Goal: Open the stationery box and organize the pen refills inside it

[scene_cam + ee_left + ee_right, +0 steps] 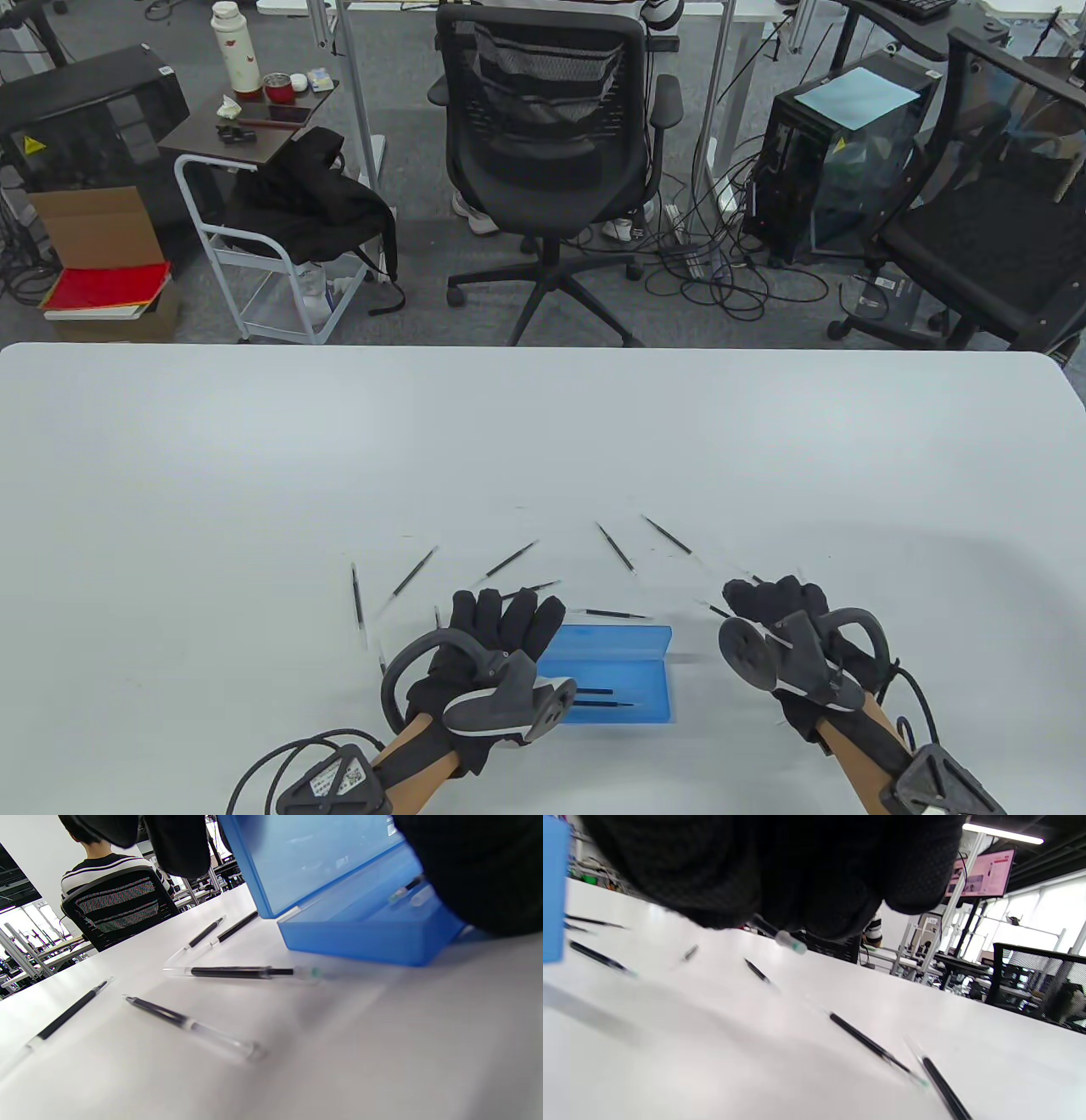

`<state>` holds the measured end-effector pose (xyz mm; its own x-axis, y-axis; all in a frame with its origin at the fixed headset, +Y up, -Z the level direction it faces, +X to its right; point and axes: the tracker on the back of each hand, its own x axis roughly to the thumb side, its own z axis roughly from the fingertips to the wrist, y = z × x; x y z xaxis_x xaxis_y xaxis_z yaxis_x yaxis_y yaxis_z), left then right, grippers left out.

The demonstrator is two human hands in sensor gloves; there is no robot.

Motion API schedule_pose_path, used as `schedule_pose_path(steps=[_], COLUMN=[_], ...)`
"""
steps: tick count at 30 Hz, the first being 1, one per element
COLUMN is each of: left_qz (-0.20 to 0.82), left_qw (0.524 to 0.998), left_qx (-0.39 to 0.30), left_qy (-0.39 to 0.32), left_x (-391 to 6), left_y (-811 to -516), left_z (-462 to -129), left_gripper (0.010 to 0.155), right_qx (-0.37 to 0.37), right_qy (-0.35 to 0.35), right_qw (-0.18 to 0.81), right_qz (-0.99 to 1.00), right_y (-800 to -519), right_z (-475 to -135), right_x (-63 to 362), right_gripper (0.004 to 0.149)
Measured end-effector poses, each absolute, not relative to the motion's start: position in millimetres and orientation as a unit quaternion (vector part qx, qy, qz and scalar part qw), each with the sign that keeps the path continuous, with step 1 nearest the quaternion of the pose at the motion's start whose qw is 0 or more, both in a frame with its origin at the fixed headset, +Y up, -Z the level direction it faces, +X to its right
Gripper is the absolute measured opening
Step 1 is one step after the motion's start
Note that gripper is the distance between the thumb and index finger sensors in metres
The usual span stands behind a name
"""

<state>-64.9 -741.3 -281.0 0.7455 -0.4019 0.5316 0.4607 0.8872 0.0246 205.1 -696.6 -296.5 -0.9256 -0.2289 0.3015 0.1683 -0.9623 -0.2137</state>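
The blue stationery box (632,679) lies open near the table's front edge, its lid (322,857) standing up. Two pen refills (598,698) lie in its tray. My left hand (507,613) rests at the box's left end with fairly straight fingers (178,840); the thumb side hangs over the tray. To the right of the box, my right hand (768,596) is curled and pinches a pen refill (780,935), whose green-tipped end sticks out below the fingers. Several more refills (511,560) lie fanned out on the table beyond both hands.
Loose refills (242,972) lie just left of the box, others (865,1041) right of my right hand. The white table (254,467) stretches far beyond. Office chairs (551,153), a cart and computer towers stand behind it.
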Motion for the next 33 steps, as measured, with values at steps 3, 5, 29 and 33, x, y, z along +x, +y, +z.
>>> schedule_pose_path(steps=[3,5,29,33], left_qz=[-0.232,-0.231,-0.220,-0.221], left_qw=[0.933,0.933,0.934,0.934], left_qx=[-0.054,-0.053,-0.054,-0.053], left_qy=[-0.271,-0.272,-0.276,-0.275], left_x=[-64.8,-65.1,-66.2,-66.3], left_y=[-741.4,-741.4,-742.5,-742.5], left_z=[-281.0,-280.9,-282.3,-282.2], left_gripper=[0.133,0.133,0.133,0.133], right_qx=[-0.196,-0.218,-0.339,-0.343], right_qy=[0.108,0.118,0.109,0.118], right_qw=[0.102,0.099,0.176,0.171], right_qz=[-0.969,-0.964,-0.918,-0.916], right_y=[-684.2,-681.6,-740.4,-736.5], right_z=[-278.0,-266.7,-233.0,-230.1], right_x=[191.4,181.7,63.3,65.0], right_gripper=[0.061,0.061,0.061,0.060])
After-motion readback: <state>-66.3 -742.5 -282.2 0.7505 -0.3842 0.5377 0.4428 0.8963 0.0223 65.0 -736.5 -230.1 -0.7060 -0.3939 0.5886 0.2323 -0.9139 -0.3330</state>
